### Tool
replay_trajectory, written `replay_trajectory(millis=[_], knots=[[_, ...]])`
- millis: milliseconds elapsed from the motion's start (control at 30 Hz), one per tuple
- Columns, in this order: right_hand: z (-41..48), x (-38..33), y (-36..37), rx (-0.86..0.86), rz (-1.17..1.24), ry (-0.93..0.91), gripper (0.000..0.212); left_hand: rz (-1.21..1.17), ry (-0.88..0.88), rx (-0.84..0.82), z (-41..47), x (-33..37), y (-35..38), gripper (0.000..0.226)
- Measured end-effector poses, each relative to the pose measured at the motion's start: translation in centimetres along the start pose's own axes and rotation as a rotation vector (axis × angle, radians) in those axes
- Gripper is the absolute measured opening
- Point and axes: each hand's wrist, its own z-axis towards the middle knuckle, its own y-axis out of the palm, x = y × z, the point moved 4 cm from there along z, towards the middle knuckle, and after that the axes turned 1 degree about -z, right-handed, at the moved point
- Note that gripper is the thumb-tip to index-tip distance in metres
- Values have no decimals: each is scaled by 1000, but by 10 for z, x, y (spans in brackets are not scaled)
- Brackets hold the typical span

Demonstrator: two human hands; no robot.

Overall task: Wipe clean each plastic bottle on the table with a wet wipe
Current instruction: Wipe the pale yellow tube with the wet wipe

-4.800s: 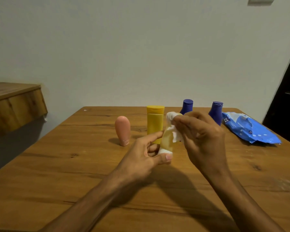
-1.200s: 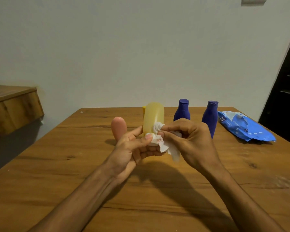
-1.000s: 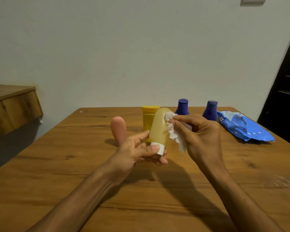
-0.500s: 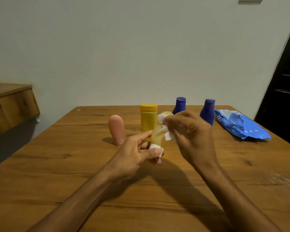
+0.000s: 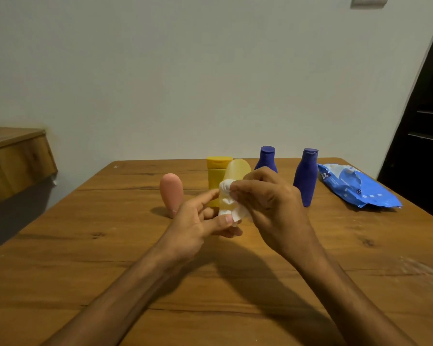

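Observation:
A pale yellow translucent bottle [image 5: 237, 171] stands cap-down in my left hand [image 5: 198, 224], which pinches its white cap end between thumb and fingers above the table. My right hand [image 5: 270, 203] grips a crumpled white wet wipe [image 5: 227, 189] and presses it against the bottle's side. Behind them stand a yellow bottle [image 5: 215, 174], a pink bottle [image 5: 171, 193] to the left, and two dark blue bottles [image 5: 267, 158] [image 5: 306, 177] to the right. The held bottle's lower half is hidden by the wipe and my fingers.
A blue wet-wipe pack [image 5: 355, 189] lies at the right rear of the wooden table [image 5: 85, 258]. A wooden ledge [image 5: 13, 161] juts out at the left. A dark door or cabinet [image 5: 425, 126] stands at the right.
My right hand slid the wipe from the top of the pale bottle down to its middle. The bottle's rounded top now shows above my fingers. My left hand kept its hold.

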Motion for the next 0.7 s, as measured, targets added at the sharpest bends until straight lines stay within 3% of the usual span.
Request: replay_trajectory(millis=[233, 367, 700], knots=[[3, 4, -6, -56, 29, 89, 17, -357, -63, 120, 3, -1, -4, 54], [5, 12, -17, 75, 128, 175, 17, -519, -75, 85, 2, 8, -6, 39], [2, 12, -8, 117, 315, 276, 16, -523, -119, -21, -2, 9, 2, 53]])
